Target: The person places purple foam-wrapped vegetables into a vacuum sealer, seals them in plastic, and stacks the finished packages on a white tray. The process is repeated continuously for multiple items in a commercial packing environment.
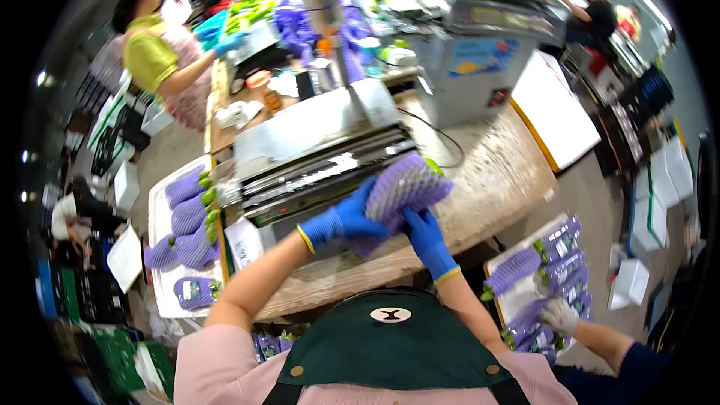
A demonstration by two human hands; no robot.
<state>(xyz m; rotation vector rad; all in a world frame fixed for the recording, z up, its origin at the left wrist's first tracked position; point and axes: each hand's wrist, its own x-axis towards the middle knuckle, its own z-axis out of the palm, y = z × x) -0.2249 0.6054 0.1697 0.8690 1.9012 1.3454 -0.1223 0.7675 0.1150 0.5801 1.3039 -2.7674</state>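
Blue gloves cover both my hands. Between them is a bundle of vegetables in purple foam netting, a green stem end showing at its upper right. My left hand grips the bundle's left side, and my right hand holds it from below on the right. Under and behind the bundle stands a metal wrapping machine on a wooden table. To the left, a white tray holds several net-sleeved vegetables and a wrapped one with a label.
A co-worker's gloved hand touches wrapped packs in a tray at the lower right. Another person stands at the upper left, beside heaped green vegetables. A metal post rises behind the machine; a black cable lies on the table.
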